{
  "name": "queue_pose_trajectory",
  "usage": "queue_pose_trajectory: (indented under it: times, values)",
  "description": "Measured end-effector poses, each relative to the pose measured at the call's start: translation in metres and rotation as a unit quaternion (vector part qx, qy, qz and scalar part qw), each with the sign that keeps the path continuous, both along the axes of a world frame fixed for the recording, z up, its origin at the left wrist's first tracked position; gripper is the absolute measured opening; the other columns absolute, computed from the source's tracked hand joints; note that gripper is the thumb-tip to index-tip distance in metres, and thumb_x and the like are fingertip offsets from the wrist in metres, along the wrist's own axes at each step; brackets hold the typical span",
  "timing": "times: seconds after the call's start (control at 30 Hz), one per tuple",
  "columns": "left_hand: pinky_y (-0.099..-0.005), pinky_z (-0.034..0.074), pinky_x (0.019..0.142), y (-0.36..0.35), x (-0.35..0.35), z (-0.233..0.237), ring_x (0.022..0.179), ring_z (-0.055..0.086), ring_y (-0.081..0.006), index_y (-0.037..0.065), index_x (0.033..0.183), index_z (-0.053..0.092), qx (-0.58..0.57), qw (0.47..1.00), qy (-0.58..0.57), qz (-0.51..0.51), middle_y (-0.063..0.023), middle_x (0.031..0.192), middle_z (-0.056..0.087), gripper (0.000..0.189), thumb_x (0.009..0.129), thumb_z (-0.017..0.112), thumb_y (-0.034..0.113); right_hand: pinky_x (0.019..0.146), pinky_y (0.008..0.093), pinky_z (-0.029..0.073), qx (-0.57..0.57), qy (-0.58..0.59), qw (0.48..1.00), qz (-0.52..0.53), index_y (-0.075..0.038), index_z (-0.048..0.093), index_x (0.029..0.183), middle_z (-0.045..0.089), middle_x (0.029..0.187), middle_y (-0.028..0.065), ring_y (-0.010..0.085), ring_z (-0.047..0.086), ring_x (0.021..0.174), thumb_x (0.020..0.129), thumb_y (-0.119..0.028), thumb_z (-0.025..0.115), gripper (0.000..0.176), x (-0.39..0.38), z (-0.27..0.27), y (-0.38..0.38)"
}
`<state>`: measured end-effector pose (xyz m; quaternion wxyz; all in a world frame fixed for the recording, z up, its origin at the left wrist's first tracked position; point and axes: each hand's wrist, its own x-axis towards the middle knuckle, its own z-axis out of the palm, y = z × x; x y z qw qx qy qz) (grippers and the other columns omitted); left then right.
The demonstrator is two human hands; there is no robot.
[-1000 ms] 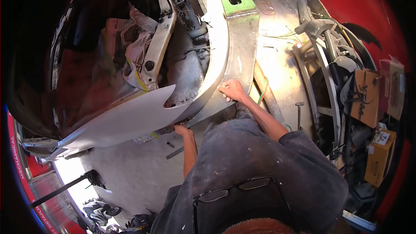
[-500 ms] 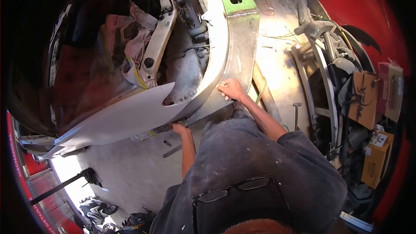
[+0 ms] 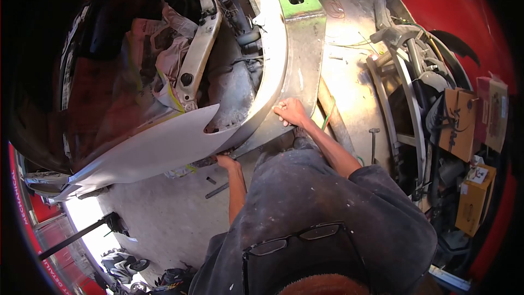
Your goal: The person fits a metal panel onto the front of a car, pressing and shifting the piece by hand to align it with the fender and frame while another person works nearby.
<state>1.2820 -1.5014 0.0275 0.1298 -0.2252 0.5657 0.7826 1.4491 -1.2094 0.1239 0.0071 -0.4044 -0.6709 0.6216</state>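
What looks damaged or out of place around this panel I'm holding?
The curved panel at your right hand is patchy bare metal, green at the top. Crumpled rags sit behind it, and a loose rod lies on the floor by your left hand.

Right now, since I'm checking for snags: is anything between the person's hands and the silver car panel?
Nothing visible does. The right hand grips the curved edge of the panel, and the left hand touches its lower edge, fingertips hidden underneath.
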Motion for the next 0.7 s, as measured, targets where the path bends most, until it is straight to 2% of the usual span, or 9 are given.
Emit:
queue_pose_trajectory:
  times: [0.1,0.2,0.23,0.3,0.53,0.63,0.7]
  values:
    - [-0.0310,0.035,0.055,0.002,-0.001,-0.001,0.057,0.039,-0.0131,0.012,0.081,0.051,-0.019,1.000,-0.009,0.021,0.0011,0.064,0.041,0.038,0.107,0.042,0.038,0.041,0.0273,0.045,-0.007,0.012,1.000,-0.007,-0.005,0.060,0.065,0.068,0.062,0.0043,0.0119,0.064,0.046,0.092,-0.026,0.065,0.034,0.001,0.001,-0.001]
    - [-0.0310,0.035,0.056,0.012,0.005,0.025,0.057,0.039,-0.0133,0.012,0.080,0.050,-0.032,0.999,-0.016,0.017,0.0009,0.064,0.041,0.042,0.108,0.038,0.040,0.041,0.0274,0.045,-0.003,0.015,1.000,-0.005,-0.005,0.060,0.065,0.067,0.062,0.0041,0.0118,0.064,0.046,0.092,-0.026,0.065,0.034,0.002,0.004,-0.001]
    - [-0.0314,0.036,0.057,0.005,0.002,0.014,0.060,0.043,-0.0141,0.011,0.085,0.055,-0.033,0.999,-0.010,0.006,-0.0003,0.070,0.049,0.037,0.106,0.043,0.038,0.041,0.0275,0.045,-0.006,0.012,1.000,-0.008,-0.005,0.061,0.066,0.067,0.062,0.0041,0.0119,0.064,0.046,0.092,-0.026,0.065,0.033,0.001,0.004,-0.001]
    - [-0.0310,0.036,0.057,-0.002,-0.001,-0.002,0.061,0.043,-0.0142,0.011,0.085,0.055,-0.020,1.000,-0.018,0.008,-0.0001,0.070,0.048,0.038,0.106,0.043,0.040,0.042,0.0275,0.046,-0.002,0.007,1.000,-0.004,-0.005,0.061,0.067,0.067,0.063,0.0041,0.0119,0.064,0.046,0.092,-0.026,0.064,0.033,0.001,0.004,-0.001]
    - [-0.0312,0.035,0.058,0.002,0.000,0.001,0.060,0.040,-0.0138,0.012,0.088,0.054,-0.033,0.999,-0.034,0.024,0.0011,0.070,0.045,0.048,0.105,0.041,0.055,0.042,0.0275,0.046,-0.005,-0.002,1.000,0.008,-0.004,0.063,0.069,0.068,0.064,0.0044,0.0123,0.065,0.047,0.093,-0.027,0.064,0.033,0.001,0.006,0.000]
    - [-0.0314,0.035,0.059,0.006,0.001,0.009,0.061,0.040,-0.0133,0.014,0.089,0.054,-0.059,0.997,-0.030,0.038,0.0012,0.071,0.045,0.046,0.105,0.041,0.055,0.043,0.0275,0.046,-0.011,0.006,1.000,0.010,-0.005,0.062,0.069,0.069,0.064,0.0042,0.0122,0.064,0.047,0.093,-0.028,0.064,0.033,0.001,-0.002,0.001]
    - [-0.0317,0.035,0.059,0.010,0.005,0.018,0.061,0.039,-0.0137,0.011,0.090,0.056,-0.034,0.998,-0.019,0.044,0.0008,0.071,0.045,0.043,0.106,0.042,0.049,0.043,0.0276,0.047,-0.002,-0.002,1.000,0.012,-0.005,0.062,0.069,0.068,0.064,0.0041,0.0120,0.064,0.047,0.093,-0.028,0.065,0.033,0.000,-0.004,0.002]
